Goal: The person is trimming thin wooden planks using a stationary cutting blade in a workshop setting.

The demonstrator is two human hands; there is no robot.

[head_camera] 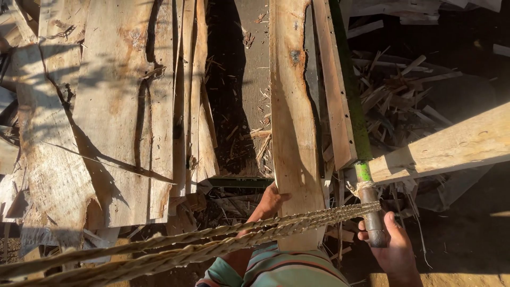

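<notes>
Upright plank (pixel 291 122) at centre, pale and rough-sawn, running from the far edge down to the near middle, its lower end against the person's body. Steadied by the left hand (pixel 270 201), fingers (pixel 281 195) wrapped over the plank's left edge near the bottom, apparently to keep it from sliding sideways against the neighbouring boards. Just right of it, a thinner slat (pixel 334 90) and a green-painted pole (pixel 350 101) leaning in parallel. Pole's dark lower end (pixel 373 218) clenched in the right hand (pixel 392 247), fingers closed round it from the right, thumb on the near side. Frayed cord (pixel 359 187) knotted about the pole just above the grip, near a bright green band. Twisted rope (pixel 212 242) stretched across the near foreground, from low left up to the pole, crossing in front of the plank's lower end; looks taut, likely fastened there. Lighter beam (pixel 451 146) slanting off to the right, its end touching the pole. Stack of wide bark-edged boards (pixel 106 117) on the left. Splinters and offcuts (pixel 396 90) littering the far right. Striped sleeve (pixel 276 268) at the near edge.
</notes>
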